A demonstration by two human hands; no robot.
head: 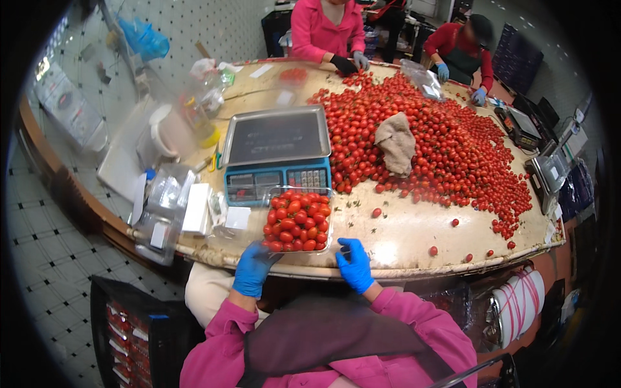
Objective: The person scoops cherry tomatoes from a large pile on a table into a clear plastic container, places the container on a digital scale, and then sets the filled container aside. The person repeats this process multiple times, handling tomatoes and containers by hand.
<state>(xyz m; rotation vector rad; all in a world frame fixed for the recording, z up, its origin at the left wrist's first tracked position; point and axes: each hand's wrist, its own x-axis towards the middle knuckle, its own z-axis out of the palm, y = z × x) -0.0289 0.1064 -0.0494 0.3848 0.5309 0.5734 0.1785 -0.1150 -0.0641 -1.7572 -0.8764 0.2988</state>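
Observation:
A clear plastic punnet of cherry tomatoes (297, 220) sits at the table's near edge, in front of a blue digital scale (276, 140) with a steel pan. My left hand (253, 269), in a blue glove, is at the punnet's near left corner; its fingertips are partly hidden there, so its hold cannot be told. My right hand (354, 264), also blue-gloved, is just right of the punnet, apart from it, with curved fingers and nothing in it. A large heap of loose cherry tomatoes (451, 150) spreads to the right, with a beige cloth (397, 144) on it.
Clear plastic containers (167, 194), a white box (196, 208) and a white pitcher (165, 133) are at the left. Two co-workers (329, 31) (461, 53) stand across the table. A black crate (140, 330) of packed punnets is low at the left. More scales (521, 128) stand at the right.

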